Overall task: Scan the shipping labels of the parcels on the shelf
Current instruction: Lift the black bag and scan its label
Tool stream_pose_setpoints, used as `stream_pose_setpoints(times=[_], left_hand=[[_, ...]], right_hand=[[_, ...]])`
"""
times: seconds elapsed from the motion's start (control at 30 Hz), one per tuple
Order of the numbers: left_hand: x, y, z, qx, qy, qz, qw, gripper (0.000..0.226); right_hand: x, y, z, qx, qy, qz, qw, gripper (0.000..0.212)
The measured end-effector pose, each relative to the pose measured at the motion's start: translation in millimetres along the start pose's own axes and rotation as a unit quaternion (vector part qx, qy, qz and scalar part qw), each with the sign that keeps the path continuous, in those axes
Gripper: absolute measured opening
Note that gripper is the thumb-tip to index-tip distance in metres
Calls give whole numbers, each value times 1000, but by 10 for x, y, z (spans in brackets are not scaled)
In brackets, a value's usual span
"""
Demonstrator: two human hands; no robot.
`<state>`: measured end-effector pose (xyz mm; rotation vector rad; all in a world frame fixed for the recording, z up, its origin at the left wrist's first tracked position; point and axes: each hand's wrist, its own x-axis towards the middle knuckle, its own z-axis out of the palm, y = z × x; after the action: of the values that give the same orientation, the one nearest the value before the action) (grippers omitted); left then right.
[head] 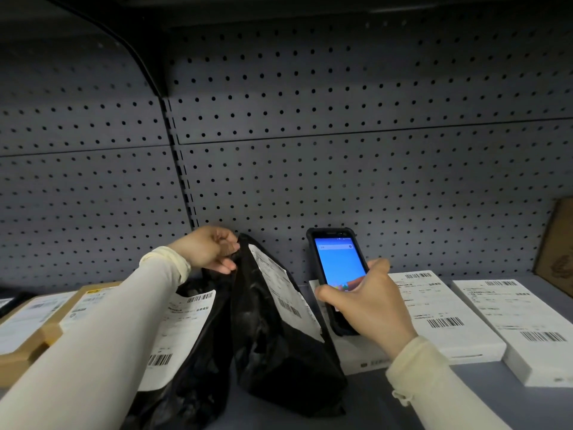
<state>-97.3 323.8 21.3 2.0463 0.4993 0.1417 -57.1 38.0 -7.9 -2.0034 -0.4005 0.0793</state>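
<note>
In the lower centre of the frame the left hand (214, 249) pinches the top edge of a black plastic parcel bag (279, 333), fingers and thumb curled on the gathered plastic so the bag stands up from the shelf (387, 408). A white shipping label (283, 290) runs down the bag's right-facing side, tilted, with a barcode near its lower end. Just right of it, the right hand (369, 302) grips a dark handheld scanner (336, 271) around its lower half, thumb across the bottom of the lit blue screen, which faces the camera. The scanner's upper end stands beside the label's top, close but apart from it.

Behind the cream sleeve of the left arm (93, 342), a second black bag (198, 367) lies at lower left; the sleeve hides part of its own white label (179, 330). At the left edge sit two tan cardboard boxes (46, 318) with labels on top. To the right, two flat white boxes (440, 318) lie side by side, labels up, the nearer one partly covered by the scanner and the right hand. A brown carton (556, 246) leans at the right edge. A grey perforated back panel (341, 150) fills the upper frame.
</note>
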Motion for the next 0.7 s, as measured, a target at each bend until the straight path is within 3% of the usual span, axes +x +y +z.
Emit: stream_pose_setpoints(times=[0.17,0.23,0.4,0.7], left_hand=[[-78,113,53,-86,18,-73,993,26],[-95,136,69,-67,22,-84,994,33],[-86,125,123,9,12,-75,997,14],[-136,181,44,-80,-10,-60,995,15]], right_hand=[[-41,-36,2,10,-21,-3,1000,62],[-57,-40,-9,15,-28,-3,1000,63],[-82,-27,-35,6,-28,-1,1000,61],[-94,3,-148,10,-24,7,1000,59]])
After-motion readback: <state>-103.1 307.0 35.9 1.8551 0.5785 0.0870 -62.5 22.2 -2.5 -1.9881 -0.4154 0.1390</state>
